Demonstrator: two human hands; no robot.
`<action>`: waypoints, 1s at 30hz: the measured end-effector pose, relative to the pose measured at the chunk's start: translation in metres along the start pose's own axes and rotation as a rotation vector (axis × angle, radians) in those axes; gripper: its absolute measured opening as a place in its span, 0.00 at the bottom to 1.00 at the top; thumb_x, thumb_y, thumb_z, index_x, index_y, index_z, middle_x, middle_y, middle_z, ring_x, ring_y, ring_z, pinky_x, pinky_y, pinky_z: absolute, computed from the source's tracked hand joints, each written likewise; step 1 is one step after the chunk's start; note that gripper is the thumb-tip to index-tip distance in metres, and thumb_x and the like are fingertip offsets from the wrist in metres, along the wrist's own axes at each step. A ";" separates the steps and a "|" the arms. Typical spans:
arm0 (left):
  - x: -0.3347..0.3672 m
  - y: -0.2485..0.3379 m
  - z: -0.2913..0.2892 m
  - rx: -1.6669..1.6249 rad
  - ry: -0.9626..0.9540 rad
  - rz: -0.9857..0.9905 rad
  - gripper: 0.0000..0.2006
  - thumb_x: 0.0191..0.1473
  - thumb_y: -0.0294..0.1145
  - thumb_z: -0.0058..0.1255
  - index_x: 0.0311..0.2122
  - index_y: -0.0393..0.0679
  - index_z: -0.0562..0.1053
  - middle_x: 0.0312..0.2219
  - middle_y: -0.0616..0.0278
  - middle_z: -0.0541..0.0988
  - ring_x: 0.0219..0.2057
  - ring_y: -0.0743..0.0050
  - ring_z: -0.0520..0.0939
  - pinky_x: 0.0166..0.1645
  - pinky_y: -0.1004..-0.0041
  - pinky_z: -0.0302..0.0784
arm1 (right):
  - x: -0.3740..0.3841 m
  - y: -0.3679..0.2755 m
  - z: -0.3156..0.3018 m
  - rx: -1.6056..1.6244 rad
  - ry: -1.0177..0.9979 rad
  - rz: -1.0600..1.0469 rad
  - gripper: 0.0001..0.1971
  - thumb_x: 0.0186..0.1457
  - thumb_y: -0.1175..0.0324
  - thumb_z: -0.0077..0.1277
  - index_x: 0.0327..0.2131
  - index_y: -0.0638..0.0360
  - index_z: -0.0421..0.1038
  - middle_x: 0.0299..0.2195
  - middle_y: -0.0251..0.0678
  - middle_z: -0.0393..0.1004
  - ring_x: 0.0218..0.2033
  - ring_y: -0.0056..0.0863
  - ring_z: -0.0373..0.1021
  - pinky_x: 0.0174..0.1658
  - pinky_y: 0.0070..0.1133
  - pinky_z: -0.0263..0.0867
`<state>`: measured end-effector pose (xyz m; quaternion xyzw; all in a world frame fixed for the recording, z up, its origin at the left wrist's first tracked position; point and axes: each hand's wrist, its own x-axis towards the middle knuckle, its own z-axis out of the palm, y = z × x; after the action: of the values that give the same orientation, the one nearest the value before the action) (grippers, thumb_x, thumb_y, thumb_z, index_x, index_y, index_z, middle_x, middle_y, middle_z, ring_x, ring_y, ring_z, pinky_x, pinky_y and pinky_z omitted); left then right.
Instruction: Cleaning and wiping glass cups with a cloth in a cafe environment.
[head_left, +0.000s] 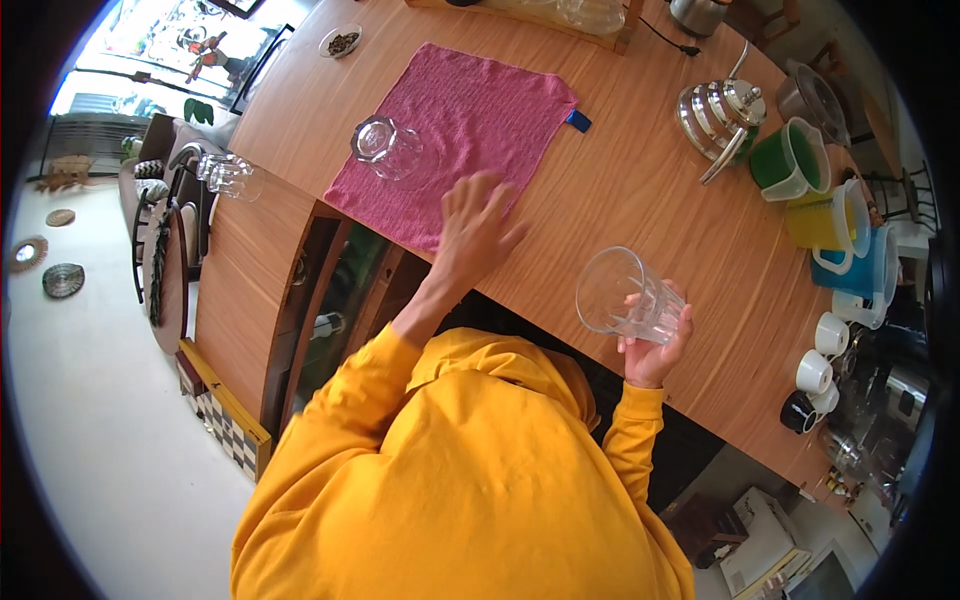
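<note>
My right hand [660, 340] is wrapped round the lower part of a clear drinking glass [628, 300], tilted with its wide rim toward the left, above the wooden table [610, 190]. My left hand [475, 225] has its fingers spread over the near right edge of a pink cloth [490, 110], with nothing in it. Upside down on the cloth, beyond my left hand, stands another clear glass [388, 148]. Its faceted base faces up.
A silver kettle [715, 115] stands at the right, beside green [785, 160], yellow [825, 220] and blue [860, 265] measuring jugs. White cups [815, 372] line the right edge. More glasses [228, 175] stand at the left. A small dish [341, 41] lies at the far left.
</note>
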<state>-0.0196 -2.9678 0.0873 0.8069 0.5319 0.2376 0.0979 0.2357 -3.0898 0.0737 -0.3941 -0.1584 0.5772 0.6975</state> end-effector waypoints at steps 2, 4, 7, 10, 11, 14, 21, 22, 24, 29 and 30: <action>-0.033 -0.015 -0.019 0.015 -0.060 -0.051 0.21 0.50 0.38 0.61 0.49 0.44 0.72 0.47 0.56 0.70 0.51 0.51 0.69 0.55 0.56 0.62 | 0.000 0.001 -0.005 0.021 0.004 0.013 0.27 0.63 0.43 0.40 0.52 0.55 0.67 0.33 0.47 0.78 0.13 0.25 0.66 0.13 0.18 0.64; -0.055 -0.028 -0.025 0.015 -0.152 -0.132 0.16 0.51 0.34 0.60 0.44 0.42 0.73 0.41 0.57 0.74 0.46 0.53 0.73 0.52 0.59 0.67 | 0.002 0.001 -0.011 0.036 0.001 0.030 0.27 0.63 0.42 0.39 0.52 0.55 0.67 0.34 0.47 0.78 0.13 0.25 0.66 0.12 0.18 0.64; -0.060 -0.038 -0.022 -0.063 -0.163 -0.069 0.11 0.53 0.29 0.57 0.42 0.40 0.74 0.36 0.57 0.76 0.42 0.56 0.75 0.50 0.62 0.71 | 0.009 0.004 -0.011 0.056 0.009 0.056 0.27 0.63 0.42 0.39 0.53 0.54 0.66 0.34 0.48 0.78 0.13 0.25 0.66 0.13 0.18 0.64; -0.055 -0.039 -0.026 -0.079 -0.174 -0.016 0.10 0.55 0.26 0.54 0.43 0.39 0.74 0.35 0.56 0.76 0.41 0.56 0.76 0.48 0.63 0.74 | 0.017 0.000 0.000 -0.020 0.028 0.069 0.27 0.63 0.41 0.39 0.49 0.55 0.65 0.31 0.43 0.78 0.13 0.22 0.66 0.12 0.17 0.63; -0.055 -0.039 -0.029 -0.075 -0.174 -0.015 0.10 0.55 0.26 0.54 0.43 0.39 0.74 0.35 0.56 0.76 0.41 0.56 0.76 0.48 0.63 0.74 | 0.019 -0.001 0.003 -0.021 -0.003 0.062 0.27 0.63 0.41 0.39 0.49 0.54 0.65 0.32 0.43 0.78 0.13 0.22 0.66 0.12 0.17 0.63; -0.051 -0.039 -0.035 -0.147 -0.162 0.019 0.12 0.56 0.27 0.54 0.45 0.39 0.73 0.36 0.56 0.77 0.42 0.55 0.77 0.49 0.64 0.75 | 0.022 -0.001 0.010 -0.031 -0.036 0.040 0.26 0.62 0.41 0.40 0.49 0.54 0.65 0.32 0.43 0.78 0.13 0.21 0.66 0.13 0.16 0.64; -0.049 -0.051 -0.037 -0.212 -0.205 0.018 0.14 0.60 0.30 0.52 0.50 0.40 0.71 0.40 0.55 0.77 0.41 0.55 0.79 0.47 0.65 0.77 | 0.007 0.012 0.027 -0.082 -0.049 0.032 0.27 0.62 0.41 0.40 0.50 0.53 0.66 0.34 0.43 0.78 0.16 0.21 0.67 0.14 0.15 0.64; -0.048 -0.051 -0.040 -0.299 -0.184 -0.012 0.14 0.61 0.31 0.51 0.51 0.40 0.71 0.41 0.55 0.77 0.41 0.56 0.80 0.46 0.65 0.77 | 0.004 0.014 0.031 -0.089 -0.056 0.034 0.27 0.62 0.41 0.40 0.50 0.53 0.66 0.34 0.43 0.78 0.16 0.21 0.67 0.14 0.15 0.64; -0.046 -0.044 -0.053 -0.456 -0.197 -0.076 0.15 0.62 0.32 0.50 0.52 0.41 0.71 0.41 0.56 0.77 0.41 0.58 0.80 0.46 0.66 0.77 | -0.003 0.018 0.046 -0.201 -0.031 0.021 0.28 0.61 0.40 0.42 0.51 0.55 0.64 0.34 0.43 0.77 0.18 0.22 0.69 0.14 0.15 0.64; -0.061 -0.066 -0.085 -0.935 -0.183 -0.069 0.25 0.66 0.50 0.40 0.55 0.39 0.69 0.49 0.53 0.74 0.50 0.61 0.77 0.52 0.66 0.72 | -0.023 0.022 0.110 -0.475 -0.079 -0.046 0.30 0.58 0.42 0.48 0.49 0.60 0.63 0.33 0.41 0.74 0.19 0.23 0.70 0.16 0.15 0.65; -0.068 -0.077 -0.095 -0.932 -0.161 -0.079 0.25 0.66 0.50 0.40 0.55 0.39 0.69 0.49 0.53 0.74 0.50 0.61 0.77 0.52 0.66 0.72 | -0.026 0.027 0.125 -0.595 -0.135 -0.098 0.30 0.58 0.44 0.50 0.50 0.61 0.63 0.33 0.40 0.74 0.20 0.22 0.70 0.16 0.14 0.65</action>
<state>-0.1503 -3.0069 0.1195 0.6719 0.3898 0.3839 0.4992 0.1256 -3.0673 0.1397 -0.5334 -0.3853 0.4960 0.5666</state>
